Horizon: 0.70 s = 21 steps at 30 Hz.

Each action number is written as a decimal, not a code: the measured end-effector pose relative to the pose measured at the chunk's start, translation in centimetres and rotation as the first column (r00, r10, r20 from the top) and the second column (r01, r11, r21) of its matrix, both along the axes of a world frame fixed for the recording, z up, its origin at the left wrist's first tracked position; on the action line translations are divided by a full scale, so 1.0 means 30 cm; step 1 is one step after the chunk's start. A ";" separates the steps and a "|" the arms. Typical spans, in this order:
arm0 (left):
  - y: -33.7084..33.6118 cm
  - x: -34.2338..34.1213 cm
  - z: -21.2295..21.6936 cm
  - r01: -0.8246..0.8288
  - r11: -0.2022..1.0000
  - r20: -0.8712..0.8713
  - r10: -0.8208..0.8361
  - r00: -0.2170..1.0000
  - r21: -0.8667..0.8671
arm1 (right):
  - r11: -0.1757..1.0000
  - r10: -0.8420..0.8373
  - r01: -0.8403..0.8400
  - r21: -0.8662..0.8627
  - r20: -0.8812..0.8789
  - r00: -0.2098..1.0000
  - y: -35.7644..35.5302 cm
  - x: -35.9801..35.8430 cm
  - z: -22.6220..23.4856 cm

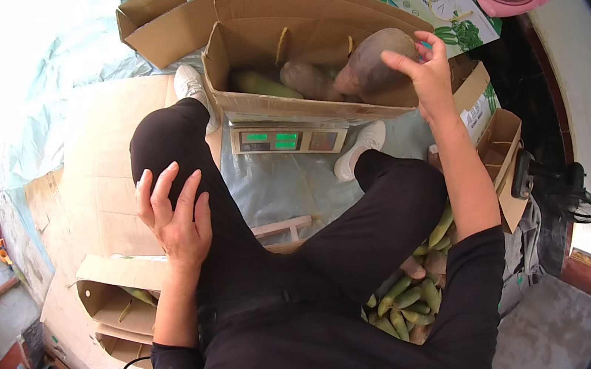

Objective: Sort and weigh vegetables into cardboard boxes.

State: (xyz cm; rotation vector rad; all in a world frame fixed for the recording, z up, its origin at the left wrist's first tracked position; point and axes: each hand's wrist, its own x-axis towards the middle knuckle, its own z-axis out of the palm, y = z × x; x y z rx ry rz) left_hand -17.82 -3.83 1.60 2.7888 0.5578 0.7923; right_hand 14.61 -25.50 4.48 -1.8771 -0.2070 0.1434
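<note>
An open corrugated box (315, 103) sits on a flat scale (288, 139) with green digits. Inside lie long, dull, brownish-green shoots. The right hand (424, 74) grips one fat tapered shoot (374, 62) over the box's right corner, fingers curled around its tip. The left hand (177, 219) rests loosely spread on the thigh, holding nothing

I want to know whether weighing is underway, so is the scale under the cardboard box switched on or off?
On. The scale shows lit green digits on its front display, below the open cardboard box resting on it. The right hand holds a brown root vegetable over the box.
</note>
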 end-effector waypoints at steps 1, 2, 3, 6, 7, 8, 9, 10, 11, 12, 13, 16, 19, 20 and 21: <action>-0.001 0.001 0.001 0.004 1.000 -0.010 -0.005 1.000 -0.009 | 0.996 -0.087 0.085 -0.033 -0.061 0.994 -0.014 0.003 -0.014; 0.000 0.005 0.003 0.001 1.000 -0.010 -0.001 1.000 -0.003 | 0.995 -0.093 0.091 -0.043 -0.069 0.993 -0.044 0.015 -0.032; -0.002 0.008 0.002 -0.001 1.000 -0.010 0.001 1.000 0.002 | 0.980 -0.016 -0.021 -0.198 -0.185 0.983 -0.089 0.033 -0.051; -0.005 0.013 -0.002 0.004 1.000 -0.002 -0.004 1.000 0.009 | 0.907 0.102 -0.201 -0.371 -0.269 0.958 -0.165 0.046 -0.076; -0.004 0.013 -0.001 0.001 1.000 -0.005 -0.001 1.000 0.015 | 0.940 0.147 -0.176 -0.291 -0.119 0.982 -0.183 0.029 -0.061; -0.005 0.010 0.001 0.005 1.000 -0.018 -0.005 1.000 0.012 | 0.965 0.173 -0.162 -0.204 0.037 0.984 -0.206 0.011 -0.051; -0.006 0.005 0.003 -0.005 1.000 -0.021 0.006 1.000 0.022 | 0.979 0.146 -0.136 -0.151 0.057 0.988 -0.242 -0.005 -0.049; -0.010 0.007 0.001 -0.002 1.000 -0.018 0.002 1.000 0.027 | 0.980 0.129 -0.120 -0.157 0.047 0.991 -0.299 -0.029 -0.048; -0.009 0.008 -0.002 -0.003 0.999 -0.012 0.004 1.000 0.041 | 0.987 0.038 -0.035 -0.156 0.012 0.999 -0.351 -0.052 -0.051; -0.010 0.002 -0.003 0.012 0.999 -0.023 -0.011 1.000 0.040 | 0.986 -0.055 0.050 -0.158 -0.024 0.998 -0.405 -0.075 -0.059; -0.011 0.004 0.001 0.004 0.998 -0.023 -0.002 1.000 0.063 | 0.977 -0.139 0.126 -0.169 -0.064 0.988 -0.479 -0.101 -0.104; -0.020 0.023 -0.002 0.024 0.996 -0.025 -0.022 0.999 0.091 | 0.906 -0.288 0.228 -0.356 -0.128 0.949 -0.789 -0.231 -0.351; -0.033 0.053 -0.028 0.063 0.992 -0.043 -0.059 0.997 0.105 | 0.799 -0.326 0.247 -0.549 -0.050 0.944 -1.204 -0.498 -0.698; -0.021 0.037 -0.022 0.066 0.990 -0.032 -0.063 0.998 0.126 | 0.764 -0.347 0.219 -0.607 -0.099 0.933 -1.208 -0.598 -0.760; -0.007 0.024 0.007 0.075 0.983 -0.032 -0.071 0.997 0.166 | 0.729 -0.368 0.181 -0.661 -0.154 0.917 -1.210 -0.704 -0.803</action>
